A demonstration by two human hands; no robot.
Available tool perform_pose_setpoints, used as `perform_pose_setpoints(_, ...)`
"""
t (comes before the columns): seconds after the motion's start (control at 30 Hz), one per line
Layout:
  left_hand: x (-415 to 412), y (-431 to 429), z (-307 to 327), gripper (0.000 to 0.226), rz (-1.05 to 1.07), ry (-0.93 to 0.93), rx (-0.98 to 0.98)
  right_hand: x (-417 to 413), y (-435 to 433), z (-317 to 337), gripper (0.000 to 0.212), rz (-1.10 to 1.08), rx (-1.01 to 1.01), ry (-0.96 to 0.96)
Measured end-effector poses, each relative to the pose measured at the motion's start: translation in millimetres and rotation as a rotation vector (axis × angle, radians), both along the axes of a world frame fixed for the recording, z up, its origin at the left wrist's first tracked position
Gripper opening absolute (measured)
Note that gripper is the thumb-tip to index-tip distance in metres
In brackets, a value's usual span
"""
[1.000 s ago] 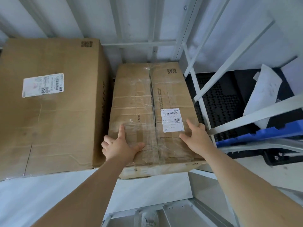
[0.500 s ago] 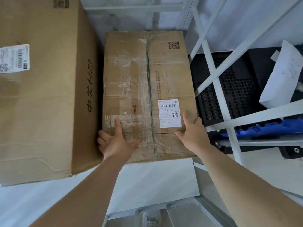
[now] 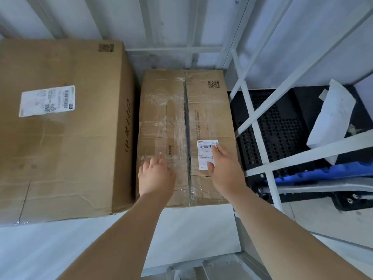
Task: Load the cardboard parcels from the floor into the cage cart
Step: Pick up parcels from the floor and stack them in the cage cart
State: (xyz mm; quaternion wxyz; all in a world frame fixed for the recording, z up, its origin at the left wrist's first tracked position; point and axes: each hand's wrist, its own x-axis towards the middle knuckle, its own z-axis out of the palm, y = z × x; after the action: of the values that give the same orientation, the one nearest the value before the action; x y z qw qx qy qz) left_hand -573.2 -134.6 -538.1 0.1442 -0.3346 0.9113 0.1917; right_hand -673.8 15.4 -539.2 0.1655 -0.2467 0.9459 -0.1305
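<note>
Cardboard fills the cage cart (image 3: 173,49): the smaller parcel (image 3: 187,118) lies flat on its floor, just right of the large parcel (image 3: 60,128) and close to the back bars, likely tucked there to save room. Both palms lie on its top, pressing rather than gripping. The left hand (image 3: 156,178) is blurred but its fingers look loosely spread. The right hand (image 3: 226,170) has straight fingers over the label (image 3: 204,152). Half a second ago, both hands sat nearer the parcel's front edge and the label was uncovered.
</note>
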Motion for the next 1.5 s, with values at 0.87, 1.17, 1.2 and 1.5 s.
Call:
perform_pose_setpoints(0.87, 192.9, -140.6, 529.8, 0.029, 0.255, 0.544, -0.472, 146.2, -186.3, 515.1, 0.049, 0.485, -0.363, 0.388)
perform_pose_setpoints(1.17, 305.2, -232.7, 696.7, 0.038, 0.249, 0.885, -0.707, 245.5, -312.5, 679.4, 0.047, 0.558, -0.608, 0.386)
perform_pose_setpoints(1.2, 315.8, -242.2, 713.7, 0.036, 0.234, 0.913, -0.75, 257.0, -325.2, 695.3, 0.049, 0.562, -0.643, 0.378)
perform_pose_setpoints(1.5, 402.6, -352.4, 793.4, 0.061, 0.491, 0.76, -0.836, 325.0, -419.1, 766.0, 0.057, 0.495, -0.79, 0.301)
